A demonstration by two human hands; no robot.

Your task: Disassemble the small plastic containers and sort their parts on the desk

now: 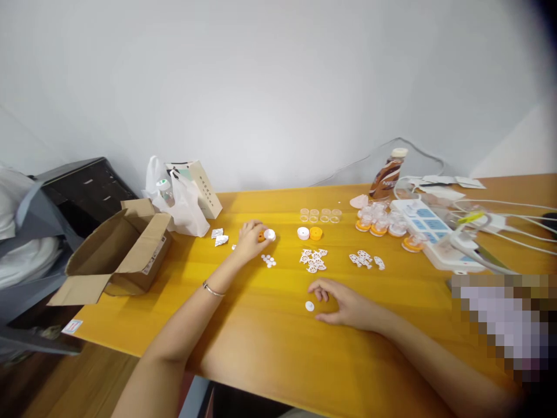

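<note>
One camera at work here, worn on the person's head, facing forward and down. Vantage: above the near side of the table; left arm enters from the bottom edge, right arm from lower right. Left hand and right hand both fall mid-view, close range. Sightline crosses the tabletop to a pale wall, which fills the upper part. Wide coverage: cardboard box at left, bottle at right, floor lower left. Dark curve clips the upper right corner.
</note>
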